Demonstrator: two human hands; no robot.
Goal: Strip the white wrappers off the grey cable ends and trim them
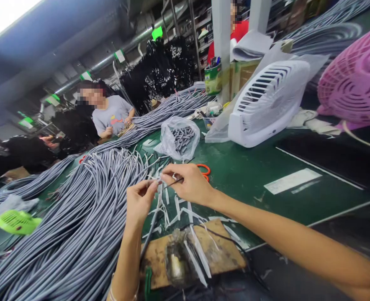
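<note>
My left hand (141,200) pinches the stripped end of a grey cable (153,223), whose length hangs down below the fingers. My right hand (189,184) meets it at the fingertips, fingers closed around a thin dark rod-like piece (175,182); its exact kind is too small to tell. Pale thin wires come out between the two hands. White strips (177,207) lie scattered on the green table under them. Just beyond my right hand are the orange handles of scissors (204,168).
A big bundle of grey cables (87,213) fills the left side. A clear bag of small grey tubes (181,140) stands ahead. At right are a white fan (269,104) and a pink fan (356,77). A wooden board (224,246) carries a metal device nearby. A co-worker (112,113) sits across.
</note>
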